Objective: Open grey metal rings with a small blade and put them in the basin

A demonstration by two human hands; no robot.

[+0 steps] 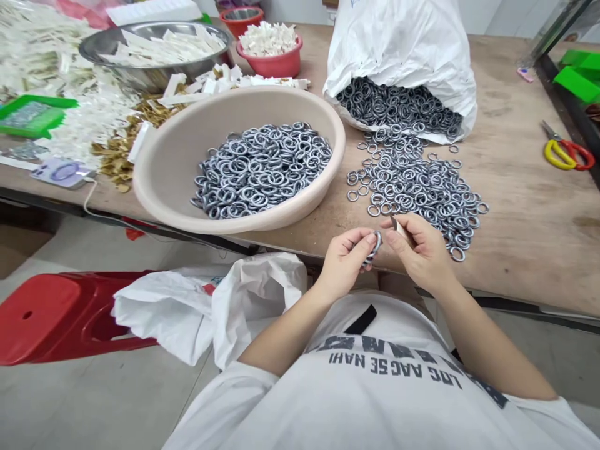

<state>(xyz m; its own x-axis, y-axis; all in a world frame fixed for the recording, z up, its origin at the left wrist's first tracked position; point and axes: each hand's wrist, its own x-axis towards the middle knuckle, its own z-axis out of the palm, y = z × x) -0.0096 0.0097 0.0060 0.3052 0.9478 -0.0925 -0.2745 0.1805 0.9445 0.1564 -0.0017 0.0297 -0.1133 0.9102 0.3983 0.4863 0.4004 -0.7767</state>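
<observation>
My left hand is closed on a few grey rings, pinching them between thumb and fingers at the table's front edge. Just to the right, my right hand grips a small knife with a pale handle and a short dark tip. The tip points towards the rings, with a small gap between the hands. Beyond my hands a loose heap of grey rings spreads over the table. To the left stands a wide beige basin with a pile of similar rings in it.
A white sack lies behind the heap, its mouth spilling rings. Yellow-and-red scissors rest at right. A steel bowl, a red bowl and white strips crowd the back left. A red stool and white bag are below.
</observation>
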